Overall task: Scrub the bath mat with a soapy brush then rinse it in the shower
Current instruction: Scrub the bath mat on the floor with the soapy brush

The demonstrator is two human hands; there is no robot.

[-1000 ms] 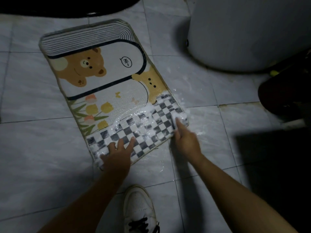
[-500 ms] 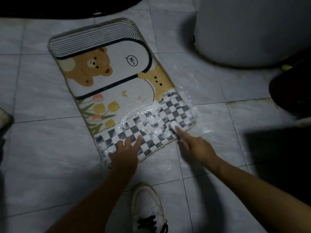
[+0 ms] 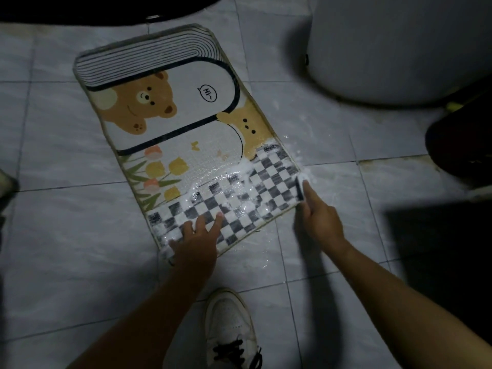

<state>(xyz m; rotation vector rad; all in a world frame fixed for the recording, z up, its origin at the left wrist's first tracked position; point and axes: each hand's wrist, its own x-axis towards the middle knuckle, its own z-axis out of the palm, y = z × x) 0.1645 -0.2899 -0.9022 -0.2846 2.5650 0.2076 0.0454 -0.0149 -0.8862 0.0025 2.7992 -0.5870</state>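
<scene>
**Scrubbing under way at the near right corner**

Lying flat and slightly askew on the grey tiled floor, the rectangular fabric bath mat is printed with bears, tulips and a black-and-white checkered band. White soap foam covers only that near band. The bear end looks dry, so by my reading the scrub is at an early stage and rinsing is far off.

The left hand presses on the near edge with fingers straight and spread, holding nothing. Its likely purpose is to pin the loose mat so strokes do not drag it over the wet tile. The right hand is closed round a small dark brush capped with foam, one finger seemingly laid along it.

The brush touches the mat at its right near corner, just beyond that hand's fingertips and well apart from the left hand. A white laced sneaker stands on the tile just short of the mat's near edge.
</scene>
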